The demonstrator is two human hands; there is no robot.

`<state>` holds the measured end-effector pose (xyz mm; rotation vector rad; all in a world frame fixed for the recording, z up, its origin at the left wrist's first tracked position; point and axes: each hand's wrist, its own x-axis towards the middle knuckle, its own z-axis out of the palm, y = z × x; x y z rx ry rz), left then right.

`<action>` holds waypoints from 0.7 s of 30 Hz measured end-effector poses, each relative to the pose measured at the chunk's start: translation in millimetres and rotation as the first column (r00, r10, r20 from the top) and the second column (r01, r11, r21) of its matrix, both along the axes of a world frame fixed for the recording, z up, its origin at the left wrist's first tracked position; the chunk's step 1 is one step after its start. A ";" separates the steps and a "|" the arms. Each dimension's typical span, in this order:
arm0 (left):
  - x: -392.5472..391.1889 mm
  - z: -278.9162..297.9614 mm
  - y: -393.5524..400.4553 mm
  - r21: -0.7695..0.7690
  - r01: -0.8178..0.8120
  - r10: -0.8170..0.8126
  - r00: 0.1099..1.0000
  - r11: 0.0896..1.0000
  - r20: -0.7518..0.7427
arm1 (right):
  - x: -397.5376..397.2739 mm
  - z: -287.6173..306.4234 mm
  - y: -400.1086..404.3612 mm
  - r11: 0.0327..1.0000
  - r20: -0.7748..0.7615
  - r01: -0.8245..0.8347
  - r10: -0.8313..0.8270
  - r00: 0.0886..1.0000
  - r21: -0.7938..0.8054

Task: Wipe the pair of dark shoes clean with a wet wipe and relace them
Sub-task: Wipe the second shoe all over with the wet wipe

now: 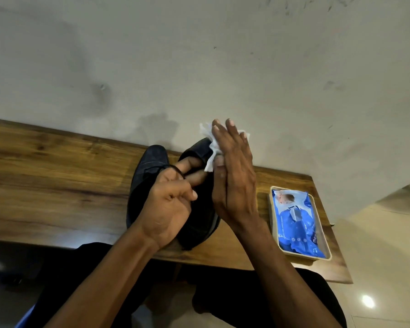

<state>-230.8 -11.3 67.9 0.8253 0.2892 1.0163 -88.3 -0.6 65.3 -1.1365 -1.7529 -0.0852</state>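
- Two dark shoes stood side by side on a wooden bench [57,176] against a pale wall, toes pointing away from the person toward the wall, so each shoe's long axis ran from near edge to far edge.
- The left shoe [149,166] rested flat on the bench, its toe cap fully visible.
- The right shoe [199,223] appeared lifted or tilted at its near end, heel hanging over the bench's front edge, though the hands hid much of it.
- The left hand [168,204] gripped the right shoe around its opening, fingers curled inward and two fingertips pushed into the mouth; a dark lace loop showed just above the knuckles.
- The right hand [232,176] lay along the shoe's outer side, fingers straight and pointing toward the toe, pressing a crumpled white wet wipe [211,147] against the upper, the thumb seeming to pin the wipe.
- The wipe sat near the toe end, so a next stroke would probably run along the shoe's length.
- A blue pack of wipes [296,223] lay in a cream tray [327,233] just to the right, nearer the right hand.
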 end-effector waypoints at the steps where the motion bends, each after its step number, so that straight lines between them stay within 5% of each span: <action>1: 0.6 -0.2 -0.7 -0.010 0.002 -0.002 1.000 1.000 0.018 | -2.3 -0.7 0.5 1.000 -0.059 0.009 -0.011 0.998 -0.022; 5: 2.4 1.5 -3.7 -0.079 -0.019 0.024 0.997 0.997 0.068 | -11.6 -4.8 -1.6 0.996 -0.131 0.018 -0.029 0.991 -0.087; 14: 6.5 9.5 4.8 -0.312 -0.203 0.204 0.978 0.928 -0.030 | -21.7 -26.3 -17.6 0.992 0.143 -0.097 0.107 0.984 -0.076; 21: 14.1 8.6 4.5 -0.201 -0.318 0.295 0.946 0.927 -0.135 | -1.3 -10.2 0.7 0.984 -0.124 0.005 -0.027 0.992 -0.180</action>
